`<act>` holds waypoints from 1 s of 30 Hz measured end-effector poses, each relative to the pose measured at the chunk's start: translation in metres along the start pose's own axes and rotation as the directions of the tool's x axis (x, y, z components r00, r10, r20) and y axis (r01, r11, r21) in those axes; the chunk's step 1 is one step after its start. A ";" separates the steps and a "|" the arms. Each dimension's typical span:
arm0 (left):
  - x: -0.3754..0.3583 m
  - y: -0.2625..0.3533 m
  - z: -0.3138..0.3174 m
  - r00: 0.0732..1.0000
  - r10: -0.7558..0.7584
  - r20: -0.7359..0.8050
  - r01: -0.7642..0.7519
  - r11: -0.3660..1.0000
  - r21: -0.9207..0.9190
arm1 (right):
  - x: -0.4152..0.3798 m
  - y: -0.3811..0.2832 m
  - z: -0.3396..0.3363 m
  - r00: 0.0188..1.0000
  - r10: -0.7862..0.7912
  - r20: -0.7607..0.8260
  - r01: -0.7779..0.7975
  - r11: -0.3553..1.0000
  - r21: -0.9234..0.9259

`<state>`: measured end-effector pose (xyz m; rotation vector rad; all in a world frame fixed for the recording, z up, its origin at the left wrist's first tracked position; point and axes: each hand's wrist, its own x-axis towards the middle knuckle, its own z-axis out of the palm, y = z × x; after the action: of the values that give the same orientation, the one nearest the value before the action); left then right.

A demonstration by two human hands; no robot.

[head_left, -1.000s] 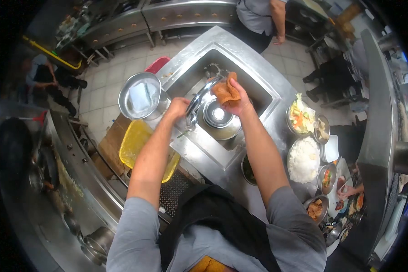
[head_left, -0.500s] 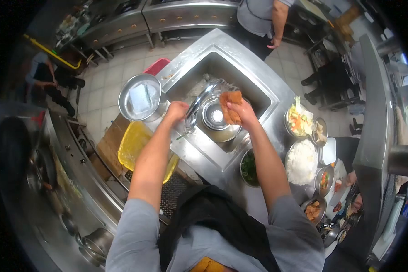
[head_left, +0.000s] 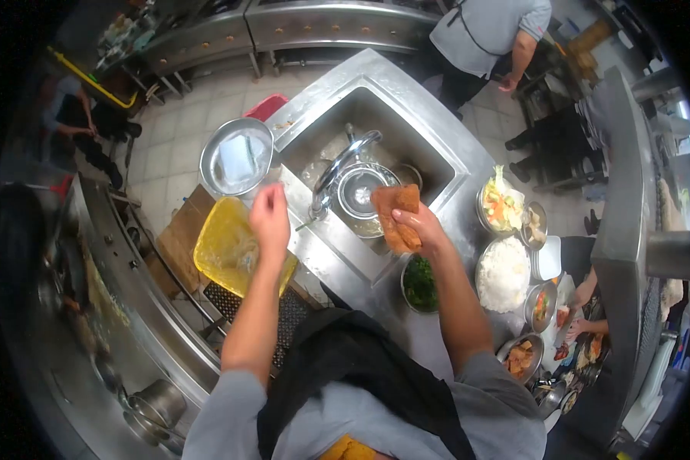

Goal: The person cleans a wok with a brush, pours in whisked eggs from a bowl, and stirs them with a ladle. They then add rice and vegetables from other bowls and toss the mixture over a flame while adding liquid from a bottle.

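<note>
A steel counter (head_left: 477, 165) stands in a tiled-floor kitchen, with a deep sink (head_left: 425, 115) set into it and a person (head_left: 479, 38) at the far right, who now shows farther right in the view than half a second ago.

The right hand (head_left: 424, 228) is closed firmly on a folded brown cloth (head_left: 395, 215), thumb on the near face and fingers out of sight behind it. The cloth has come nearer: it was over the vessel in the sink, right of the spout, and now hangs above the sink's near-right edge.

The left hand (head_left: 269, 217) has let go its place beside the faucet base and drawn back toward the near left. Its fingers are curled and blurred; nothing shows in them, though I cannot tell how tightly they close. Only the right hand, then, visibly has hold of anything, and both are apart from the faucet (head_left: 337, 170).

Below lies a round metal vessel (head_left: 363, 193) in the sink. Left of it are a steel pan (head_left: 213, 157) and, nearer, a yellow basin (head_left: 215, 238). On the right, a bowl of greens (head_left: 420, 284) sits close by the right forearm, with rice (head_left: 503, 274) and cut vegetables (head_left: 501, 203) beyond.
</note>
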<state>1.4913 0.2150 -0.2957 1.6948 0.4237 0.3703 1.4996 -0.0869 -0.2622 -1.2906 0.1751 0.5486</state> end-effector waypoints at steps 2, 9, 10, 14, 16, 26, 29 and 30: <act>-0.052 0.041 -0.004 0.975 -0.005 0.223 0.002 1.000 0.012 | -0.010 0.003 -0.003 0.977 0.058 0.205 -0.096 0.979 0.182; -0.064 0.064 0.082 0.672 -0.151 0.725 0.313 0.945 -0.093 | -0.029 0.015 0.049 0.987 -0.064 0.145 0.063 0.998 0.007; -0.065 0.073 0.087 0.601 -0.135 0.787 0.294 0.954 -0.061 | -0.030 0.017 0.052 0.994 -0.086 0.063 0.090 0.995 -0.054; -0.072 0.058 0.105 0.676 -0.007 0.737 0.105 0.991 -0.087 | -0.027 0.024 0.038 0.998 -0.057 0.028 0.060 0.987 -0.152; -0.072 0.066 0.107 0.644 0.045 0.764 0.054 0.993 -0.104 | -0.028 0.031 0.032 0.989 0.015 0.150 0.003 0.992 -0.124; -0.050 0.051 0.143 0.614 -0.238 0.753 0.241 0.965 0.109 | -0.005 0.055 0.019 0.995 0.070 0.070 -0.077 0.990 0.115; -0.045 0.033 0.137 0.664 -0.048 0.746 0.091 0.996 -0.017 | 0.001 0.052 0.023 1.000 -0.023 0.016 0.023 1.000 -0.018; -0.047 0.025 0.134 0.711 0.181 0.679 -0.110 0.983 -0.146 | 0.001 0.046 0.026 0.988 -0.154 -0.024 0.150 0.981 -0.126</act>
<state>1.5146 0.0732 -0.2929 1.6396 -0.2890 -0.1518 1.4734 -0.0539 -0.2949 -1.4220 0.0700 0.4122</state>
